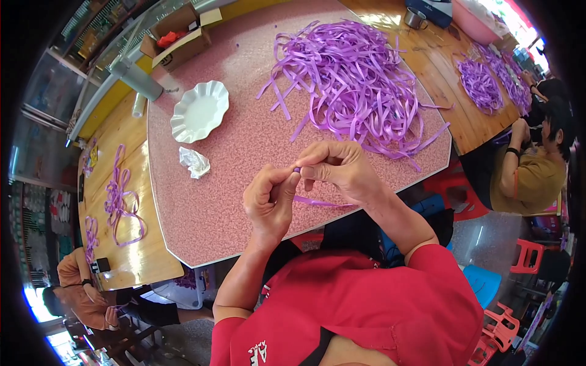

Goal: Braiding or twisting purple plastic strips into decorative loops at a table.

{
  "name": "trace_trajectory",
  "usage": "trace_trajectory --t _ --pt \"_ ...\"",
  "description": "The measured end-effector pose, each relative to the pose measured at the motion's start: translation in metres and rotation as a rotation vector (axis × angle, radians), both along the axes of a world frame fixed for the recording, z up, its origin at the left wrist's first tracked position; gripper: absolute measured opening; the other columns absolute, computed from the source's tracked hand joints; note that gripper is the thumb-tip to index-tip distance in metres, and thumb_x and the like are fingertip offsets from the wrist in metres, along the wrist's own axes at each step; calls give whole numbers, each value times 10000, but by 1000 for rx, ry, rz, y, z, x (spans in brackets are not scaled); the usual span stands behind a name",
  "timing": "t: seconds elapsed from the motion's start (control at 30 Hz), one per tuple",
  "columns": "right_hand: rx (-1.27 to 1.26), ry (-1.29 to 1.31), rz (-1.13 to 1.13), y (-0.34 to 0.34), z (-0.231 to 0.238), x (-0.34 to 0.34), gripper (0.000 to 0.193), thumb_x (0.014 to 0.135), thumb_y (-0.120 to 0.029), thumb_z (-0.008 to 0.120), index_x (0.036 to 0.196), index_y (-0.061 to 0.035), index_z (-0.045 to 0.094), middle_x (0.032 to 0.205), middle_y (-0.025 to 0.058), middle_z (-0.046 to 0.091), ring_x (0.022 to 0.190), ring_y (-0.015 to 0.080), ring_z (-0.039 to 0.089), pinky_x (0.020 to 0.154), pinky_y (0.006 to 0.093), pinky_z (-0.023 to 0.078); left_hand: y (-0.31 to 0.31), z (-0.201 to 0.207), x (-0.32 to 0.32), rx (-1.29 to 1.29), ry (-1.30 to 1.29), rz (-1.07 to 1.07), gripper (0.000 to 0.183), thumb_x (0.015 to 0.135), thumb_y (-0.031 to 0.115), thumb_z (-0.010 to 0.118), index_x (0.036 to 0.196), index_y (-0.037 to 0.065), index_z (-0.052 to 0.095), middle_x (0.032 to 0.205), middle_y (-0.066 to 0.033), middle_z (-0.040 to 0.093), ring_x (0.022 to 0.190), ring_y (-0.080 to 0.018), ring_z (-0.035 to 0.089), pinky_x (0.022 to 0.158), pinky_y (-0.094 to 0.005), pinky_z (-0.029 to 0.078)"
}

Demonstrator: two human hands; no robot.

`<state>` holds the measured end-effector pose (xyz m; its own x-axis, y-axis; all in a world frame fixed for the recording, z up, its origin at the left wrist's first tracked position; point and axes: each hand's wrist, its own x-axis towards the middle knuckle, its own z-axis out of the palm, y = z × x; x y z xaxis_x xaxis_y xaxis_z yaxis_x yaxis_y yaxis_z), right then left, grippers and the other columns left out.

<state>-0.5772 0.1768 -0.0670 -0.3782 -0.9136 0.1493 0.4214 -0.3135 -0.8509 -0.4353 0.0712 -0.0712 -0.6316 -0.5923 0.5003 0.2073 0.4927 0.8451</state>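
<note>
My left hand (270,200) and my right hand (339,169) meet over the near part of the pink table. Between their pinched fingertips sits a small purple ribbon piece (297,170), folded or rolled tight; its exact form is mostly covered by the fingers. Below my right hand a flat purple ribbon strip (317,202) trails to the right; whether it joins the held piece I cannot tell. Beyond the hands, toward the right, lies a large tangled heap of purple ribbons (354,79).
To the left are a white fluted dish (200,112), crumpled white paper (194,162), a grey bottle (135,78) and an open cardboard box (180,39). Loose ribbons (119,198) lie on the wooden table. People sit at left (91,293) and right (531,171).
</note>
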Motion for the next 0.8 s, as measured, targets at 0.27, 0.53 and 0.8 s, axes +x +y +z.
trace_trajectory --t 0.27,0.53,0.8 --pt "59 217 -182 -9 16 5 151 922 -36 687 1061 8 729 882 84 724 781 130 692 702 250 564 -20 7 -7 -142 55 19 126 858 -52 720 953 20 680 695 10 497 577 -59 384 502 -231 283" --pt "76 195 -159 -5 19 7 165 922 -17 681 1084 8 696 942 76 701 789 115 678 680 247 554 -20 7 -3 -63 58 -13 142 854 -45 732 976 20 697 710 18 486 593 -57 379 510 -230 283" --pt "-297 745 -405 -19 8 4 91 901 50 679 973 -4 667 944 93 658 780 121 663 644 233 551 -8 15 -5 454 145 -159 78 932 21 690 1003 -10 677 839 34 531 746 -36 453 644 -187 358"
